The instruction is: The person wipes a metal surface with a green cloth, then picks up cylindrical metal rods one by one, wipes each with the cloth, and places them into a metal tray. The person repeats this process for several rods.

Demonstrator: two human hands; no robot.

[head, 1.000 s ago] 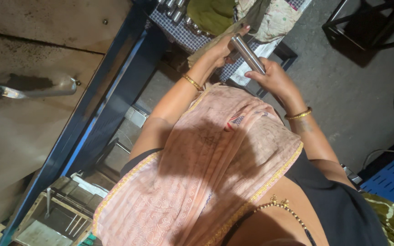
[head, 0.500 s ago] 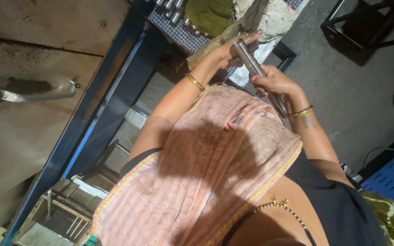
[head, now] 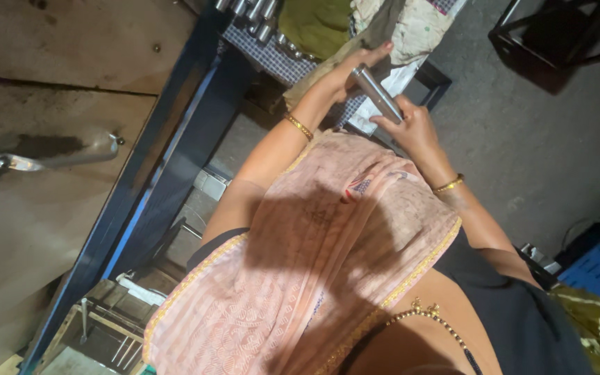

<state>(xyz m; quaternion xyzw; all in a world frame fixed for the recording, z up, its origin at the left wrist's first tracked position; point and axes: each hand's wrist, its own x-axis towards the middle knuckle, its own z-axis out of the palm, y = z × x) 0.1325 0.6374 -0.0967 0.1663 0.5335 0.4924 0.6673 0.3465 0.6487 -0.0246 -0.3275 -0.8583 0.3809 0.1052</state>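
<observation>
Near the top middle of the frame, two bare hands hold a shiny grey metal tube (head: pixel 378 94). The tube is long, round and smooth. It lies tilted, with its open round end pointing to the upper left and its other end lower to the right. Light shines off its side.

The right hand (head: pixel 411 128) is wrapped around the lower end of the tube, with the fingers closed on it. The left hand (head: pixel 354 69) is at the top end. It also holds a dull brown-grey cloth (head: pixel 383 31) and presses it on the tube. Each wrist has a thin gold bangle.

The tube is held up in the air, just above the edge of a desk with a blue and white checked cover (head: pixel 279 55). At the top of the frame, a row of small shiny metal cylinders (head: pixel 255 14) stands on that desk. A green cloth (head: pixel 317 24) lies next to them. A pink striped cloth with a gold edge (head: pixel 328 257) fills the lower middle.
</observation>
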